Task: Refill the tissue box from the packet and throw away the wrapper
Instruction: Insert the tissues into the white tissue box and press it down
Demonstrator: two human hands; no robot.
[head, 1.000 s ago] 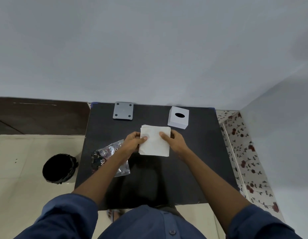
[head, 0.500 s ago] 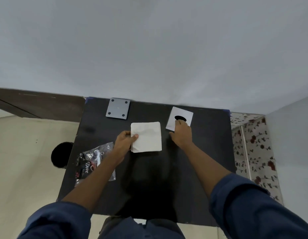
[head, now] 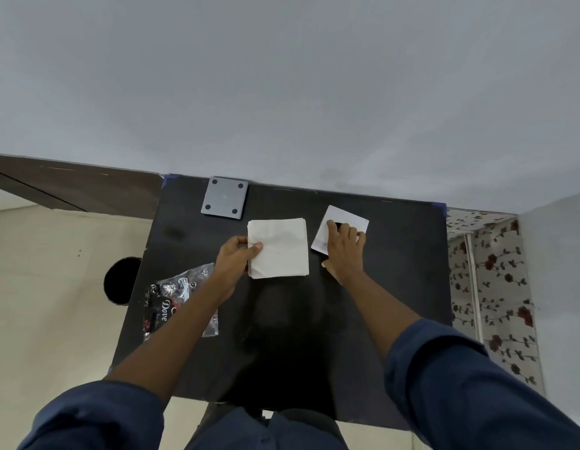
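Note:
A stack of white tissues [head: 278, 246] lies on the black table [head: 395, 280], near its far middle. My left hand [head: 235, 256] pinches the stack's left edge, thumb on top. To the right stands the white tissue box [head: 347, 220], seen from above, its dark oval slot mostly covered by my fingers. My right hand [head: 343, 248] rests on top of the box and grips it, thumb off its near-left corner. The crumpled clear and black wrapper [head: 176, 298] with "Dove" print lies at the table's left, partly under my left forearm.
A grey square plate [head: 225, 203] with four holes sits at the table's far edge. A black bin [head: 121, 280] stands on the tiled floor left of the table. A wall runs behind the table, and a flowered surface [head: 496, 287] lies to the right.
My right hand let go of the tissue stack, moved right and settled on top of the tissue box. My left hand keeps hold of the stack. The camera view has shifted.

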